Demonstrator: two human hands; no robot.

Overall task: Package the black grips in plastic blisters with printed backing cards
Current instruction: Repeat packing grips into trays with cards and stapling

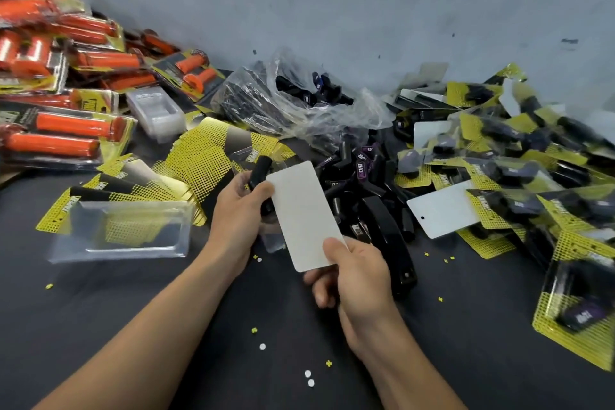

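Clamps grip (259,170) and blister (273,242) in left hand (238,210), pinches card (304,213) with right hand (356,276), blank side up, seemingly to back it.

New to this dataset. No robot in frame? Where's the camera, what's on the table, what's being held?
No robot here: a person works with bare hands. The single picture comes from a wide-angle camera worn on their head, looking forward and down.

The left hand grips a black grip, with its thumb on the edge of a backing card turned white side up. The right hand pinches the card's lower end.

On the dark table lie:
- an empty clear blister on fanned yellow-black printed cards
- a heap of loose black grips
- a plastic bag holding more
- finished black packs on the right
- orange-grip packs on the left
- what looks like a black stapler
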